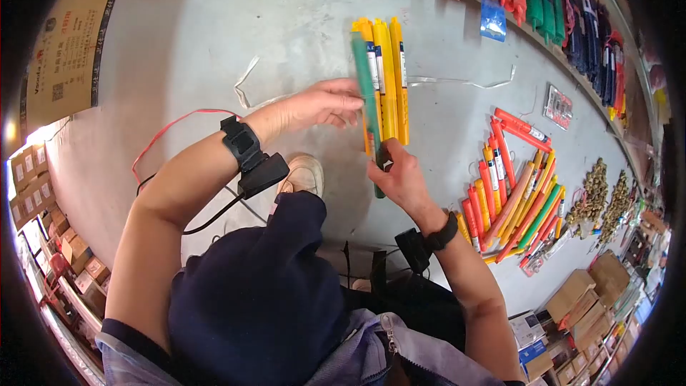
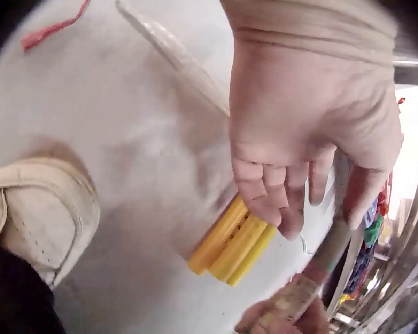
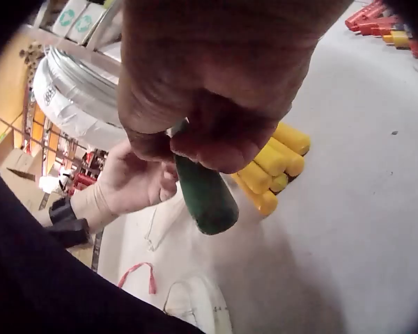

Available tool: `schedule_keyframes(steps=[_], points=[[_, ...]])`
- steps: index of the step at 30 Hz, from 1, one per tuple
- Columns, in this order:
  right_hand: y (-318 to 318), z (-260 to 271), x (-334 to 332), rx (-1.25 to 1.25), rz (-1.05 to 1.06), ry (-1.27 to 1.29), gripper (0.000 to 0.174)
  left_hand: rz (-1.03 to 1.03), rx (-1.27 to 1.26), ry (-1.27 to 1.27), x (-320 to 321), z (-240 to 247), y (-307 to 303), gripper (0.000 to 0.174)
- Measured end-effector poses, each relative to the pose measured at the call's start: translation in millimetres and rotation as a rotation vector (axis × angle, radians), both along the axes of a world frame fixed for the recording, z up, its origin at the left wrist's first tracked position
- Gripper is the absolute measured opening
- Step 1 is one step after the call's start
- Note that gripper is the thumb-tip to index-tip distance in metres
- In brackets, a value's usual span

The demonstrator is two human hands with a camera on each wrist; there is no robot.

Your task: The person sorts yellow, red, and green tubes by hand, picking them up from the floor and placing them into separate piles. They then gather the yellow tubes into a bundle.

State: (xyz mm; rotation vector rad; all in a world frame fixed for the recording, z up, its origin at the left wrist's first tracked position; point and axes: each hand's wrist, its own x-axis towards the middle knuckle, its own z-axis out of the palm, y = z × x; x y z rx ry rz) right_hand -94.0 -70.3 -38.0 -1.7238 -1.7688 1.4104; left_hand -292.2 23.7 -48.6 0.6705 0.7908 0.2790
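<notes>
While the right hand point(image 1: 402, 177) grips the green stick point(image 1: 364, 78) low, the relaxed left hand point(image 1: 323, 104) touches it, nine o'clock of the yellow sticks point(image 1: 389, 77); aligning seems underway, next needs ends squared.

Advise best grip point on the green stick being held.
Probably mid-shaft, from its left: the green stick is slim and straight, the right hand pinches its near end, yellow sticks flank its right, and the left hand rests at that free side.
</notes>
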Motion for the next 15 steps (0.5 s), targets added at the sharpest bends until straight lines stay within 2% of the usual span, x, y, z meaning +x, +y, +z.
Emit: schedule_keyframes(steps=[4, 6, 7, 9, 10, 12, 14, 15], points=[[4.6, -10.8, -4.5, 0.01, -0.027, 0.052, 0.03, 0.151, -0.107, 0.107, -4.4, -13.8, 2.1, 0.039], [4.1, -15.3, -2.9, 0.135, 0.138, -0.027, 0.028, 0.186, -0.129, 0.158, -4.3, -17.0, 0.4, 0.036], [6.7, -9.1, -2.7, 0.134, 0.136, -0.028, 0.028, 0.204, -0.119, 0.163, -5.1, -18.9, -0.9, 0.038], [23.3, 22.3, -4.3, 0.184, 0.502, -0.437, 0.033, 0.216, -0.099, 0.168, -6.3, -22.9, 0.1, 0.04], [31.2, 41.3, -4.0, 0.192, 0.492, -0.44, 0.033, 0.218, -0.104, 0.188, -7.4, -25.4, -0.1, 0.039], [40.5, 91.0, -2.1, 0.238, 0.674, -0.526, 0.033, 0.195, -0.11, 0.21, -8.9, -27.0, 0.5, 0.039], [48.7, 150.3, -0.8, 0.304, 0.73, -0.332, 0.03, 0.219, -0.076, 0.293, -7.6, -26.4, 1.3, 0.037], [49.9, 179.2, -4.2, 0.269, 0.794, -0.346, 0.029, 0.18, -0.084, 0.292, -8.0, -28.1, 1.5, 0.037]])
